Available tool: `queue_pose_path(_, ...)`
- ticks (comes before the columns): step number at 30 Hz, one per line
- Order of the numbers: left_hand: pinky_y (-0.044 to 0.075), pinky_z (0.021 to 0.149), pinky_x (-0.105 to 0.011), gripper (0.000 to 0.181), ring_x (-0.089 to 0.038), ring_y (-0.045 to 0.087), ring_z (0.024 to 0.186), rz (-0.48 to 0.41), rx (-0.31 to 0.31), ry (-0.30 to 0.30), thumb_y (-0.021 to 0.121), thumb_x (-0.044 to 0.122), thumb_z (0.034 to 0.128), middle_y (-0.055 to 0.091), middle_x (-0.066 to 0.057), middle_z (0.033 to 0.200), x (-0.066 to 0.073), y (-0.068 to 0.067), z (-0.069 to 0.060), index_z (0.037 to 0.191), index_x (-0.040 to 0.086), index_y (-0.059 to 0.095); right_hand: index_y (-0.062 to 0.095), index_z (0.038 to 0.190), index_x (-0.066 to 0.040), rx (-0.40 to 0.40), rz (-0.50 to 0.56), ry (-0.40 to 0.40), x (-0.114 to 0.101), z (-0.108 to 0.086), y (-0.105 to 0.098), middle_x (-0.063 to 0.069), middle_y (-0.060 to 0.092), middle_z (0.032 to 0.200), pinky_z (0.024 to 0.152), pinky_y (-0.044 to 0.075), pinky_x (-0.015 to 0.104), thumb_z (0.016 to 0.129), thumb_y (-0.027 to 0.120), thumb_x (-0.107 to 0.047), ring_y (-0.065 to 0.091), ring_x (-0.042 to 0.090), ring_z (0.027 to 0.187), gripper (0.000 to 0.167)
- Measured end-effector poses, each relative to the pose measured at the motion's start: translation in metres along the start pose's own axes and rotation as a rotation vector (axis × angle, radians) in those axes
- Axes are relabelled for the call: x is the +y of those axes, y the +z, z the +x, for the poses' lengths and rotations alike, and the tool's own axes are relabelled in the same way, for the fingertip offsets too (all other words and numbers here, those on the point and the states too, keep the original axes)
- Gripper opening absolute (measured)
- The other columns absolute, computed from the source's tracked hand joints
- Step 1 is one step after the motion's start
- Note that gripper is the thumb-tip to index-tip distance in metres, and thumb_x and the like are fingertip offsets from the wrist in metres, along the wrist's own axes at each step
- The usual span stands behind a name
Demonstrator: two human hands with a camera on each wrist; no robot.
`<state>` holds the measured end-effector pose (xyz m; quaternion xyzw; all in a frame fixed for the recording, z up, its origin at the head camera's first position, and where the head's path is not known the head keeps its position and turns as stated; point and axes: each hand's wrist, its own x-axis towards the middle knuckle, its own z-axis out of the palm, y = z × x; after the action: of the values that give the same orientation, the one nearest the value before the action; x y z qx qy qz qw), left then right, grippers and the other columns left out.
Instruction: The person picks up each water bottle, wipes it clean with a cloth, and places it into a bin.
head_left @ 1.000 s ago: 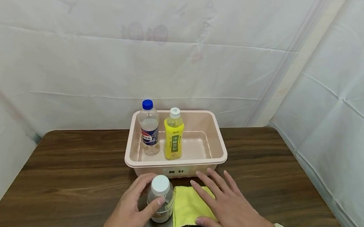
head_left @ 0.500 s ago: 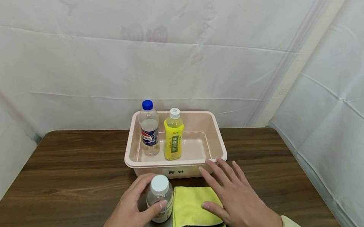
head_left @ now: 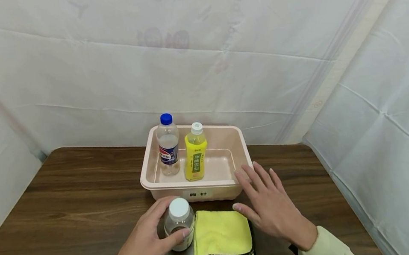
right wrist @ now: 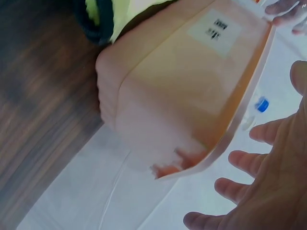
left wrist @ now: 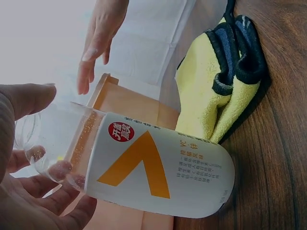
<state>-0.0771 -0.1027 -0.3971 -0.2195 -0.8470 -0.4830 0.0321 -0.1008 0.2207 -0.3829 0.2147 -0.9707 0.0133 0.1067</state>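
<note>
My left hand (head_left: 142, 241) stands around a clear plastic drink bottle (head_left: 179, 209) with a white cap, fingers curled behind it and thumb across its front. In the left wrist view the bottle (left wrist: 158, 167) has a white label with an orange V; its cap lies out of that view. A folded yellow towel (head_left: 222, 233) with black edging sits just right of the bottle. My right hand (head_left: 274, 213) holds nothing, its fingers spread beside the front right corner of a pink plastic bin (head_left: 166, 191). Fingertips overlap the bin's rim there; contact cannot be made out.
Inside the bin, toward its left, stand a blue-capped cola bottle (head_left: 169, 149) and a yellow-labelled drink bottle (head_left: 195, 154). White sheeting (head_left: 195, 59) hangs behind the brown wooden table (head_left: 82, 204) and along both sides.
My right hand has slid off the towel, moving right and away from me to the bin's corner. The left hand stays around the bottle, its thumb slightly lower; towel and bin are unmoved.
</note>
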Motion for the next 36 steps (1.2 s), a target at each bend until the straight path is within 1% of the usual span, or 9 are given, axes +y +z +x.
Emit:
queue_pose_path(7,0.056,0.091,-0.028,0.058,-0.005,0.060,0.110,0.025,-0.030,-0.041,0.082,0.045,0.0892,0.063,0.010,0.128,0.002,-0.002,0.000,0.139,0.027,0.058,0.028,0.166,-0.020,0.006,0.027,0.050,0.015,0.011,0.002,0.010,0.025,0.174,0.124,0.023,0.071,0.105,0.050,-0.058,0.018,0.039,0.161,0.074)
queue_pose_path(14,0.056,0.091,-0.029,0.060,-0.007,0.061,0.111,0.033,-0.039,-0.058,0.082,0.046,0.0890,0.063,0.009,0.129,0.003,-0.003,0.000,0.140,0.026,0.057,0.029,0.165,-0.015,-0.001,0.056,0.062,0.024,0.020,0.003,0.012,0.025,0.173,0.124,0.024,0.071,0.107,0.049,-0.053,0.020,0.041,0.160,0.072)
queue_pose_path(19,0.057,0.090,-0.030,0.063,-0.007,0.061,0.110,0.054,-0.039,-0.072,0.084,0.046,0.0864,0.064,0.009,0.128,0.004,-0.004,0.001,0.140,0.026,0.058,0.033,0.163,-0.007,0.039,0.073,0.056,0.032,0.028,0.005,0.018,0.030,0.170,0.126,0.027,0.065,0.108,0.050,-0.049,0.025,0.044,0.158,0.071)
queue_pose_path(22,0.058,0.091,-0.033,0.064,-0.008,0.061,0.110,0.076,-0.043,-0.090,0.086,0.046,0.0848,0.064,0.009,0.127,0.005,-0.004,0.002,0.139,0.025,0.058,0.031,0.163,-0.004,0.032,0.117,0.065,0.036,0.035,0.006,0.021,0.030,0.169,0.128,0.026,0.060,0.109,0.047,-0.049,0.026,0.044,0.158,0.072)
queue_pose_path(27,0.057,0.093,-0.037,0.068,-0.010,0.061,0.111,0.118,-0.061,-0.124,0.088,0.045,0.0822,0.063,0.010,0.127,0.008,-0.007,0.003,0.140,0.027,0.057,0.025,0.165,-0.004,-0.035,0.251,0.126,0.041,0.044,0.005,0.021,0.027,0.170,0.127,0.030,0.059,0.111,0.040,-0.051,0.027,0.042,0.158,0.074)
queue_pose_path(30,0.056,0.094,-0.037,0.069,-0.010,0.060,0.112,0.139,-0.065,-0.131,0.089,0.044,0.0810,0.063,0.010,0.129,0.010,-0.008,0.004,0.140,0.028,0.057,0.030,0.163,-0.003,-0.039,0.395,0.158,0.044,0.052,0.004,0.021,0.035,0.166,0.122,0.038,0.059,0.112,0.042,-0.046,0.040,0.040,0.151,0.068)
queue_pose_path(33,0.056,0.093,-0.037,0.069,-0.010,0.060,0.113,0.158,-0.061,-0.121,0.090,0.044,0.0806,0.063,0.010,0.130,0.011,-0.010,0.005,0.139,0.028,0.058,0.040,0.157,-0.002,-0.041,0.555,0.216,0.047,0.060,0.002,0.021,0.050,0.154,0.108,0.053,0.054,0.111,0.049,-0.039,0.059,0.036,0.134,0.060)
queue_pose_path(35,0.056,0.093,-0.036,0.069,-0.010,0.061,0.112,0.161,-0.063,-0.125,0.090,0.044,0.0805,0.063,0.010,0.129,0.012,-0.011,0.006,0.139,0.028,0.058,0.048,0.152,-0.002,-0.046,0.639,0.285,0.050,0.064,0.000,0.020,0.060,0.142,0.094,0.060,0.047,0.109,0.054,-0.035,0.067,0.032,0.120,0.054)
queue_pose_path(36,0.056,0.092,-0.036,0.069,-0.010,0.061,0.112,0.160,-0.065,-0.126,0.090,0.044,0.0804,0.063,0.009,0.129,0.012,-0.011,0.006,0.139,0.028,0.058,0.051,0.150,-0.003,-0.047,0.661,0.329,0.052,0.066,0.000,0.019,0.063,0.138,0.089,0.062,0.043,0.109,0.055,-0.035,0.069,0.031,0.115,0.052)
